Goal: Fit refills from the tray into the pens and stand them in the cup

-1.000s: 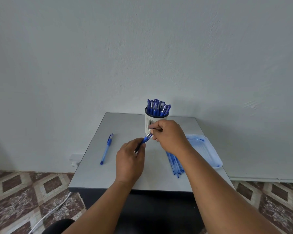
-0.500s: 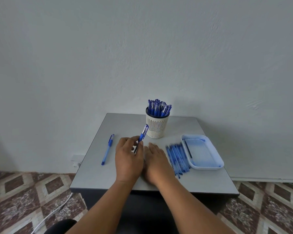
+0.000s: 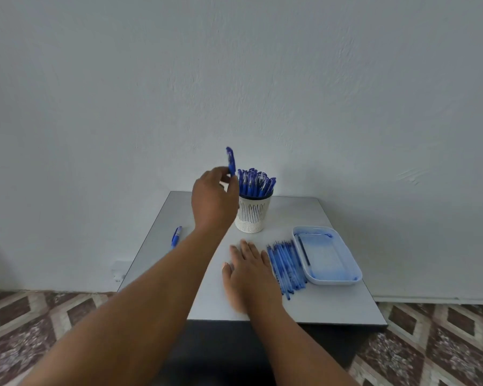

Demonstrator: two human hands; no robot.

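Observation:
My left hand (image 3: pixel 214 201) is raised at the left rim of the white slotted cup (image 3: pixel 253 214) and pinches a blue pen (image 3: pixel 231 162) upright, its cap end above the cup's mouth. Several blue capped pens (image 3: pixel 255 182) stand packed in the cup. My right hand (image 3: pixel 250 277) lies flat and open on the grey table (image 3: pixel 329 302), holding nothing. Just right of it is a row of several blue refills (image 3: pixel 286 264) on the tabletop, beside the pale blue tray (image 3: pixel 353 271). One dark refill (image 3: pixel 304 250) lies inside the tray along its left wall.
A single blue pen (image 3: pixel 176 236) lies near the table's left edge, partly hidden by my left forearm. The table stands against a plain white wall. Patterned brown floor tiles show on both sides below.
My left hand has lifted the pen from low over the table up to the cup's left rim. My right hand let go of the pen and now rests flat on the table.

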